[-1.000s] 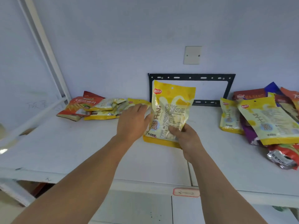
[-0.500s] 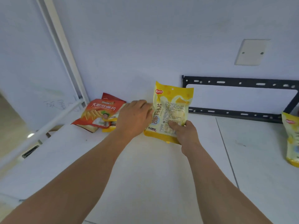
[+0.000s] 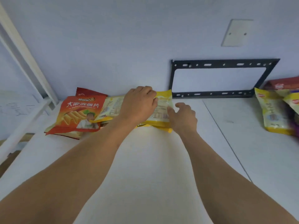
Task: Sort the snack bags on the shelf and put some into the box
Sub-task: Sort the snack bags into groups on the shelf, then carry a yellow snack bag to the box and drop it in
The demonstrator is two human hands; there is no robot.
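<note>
The upright yellow bag now lies flat, seemingly on the pile.
</note>
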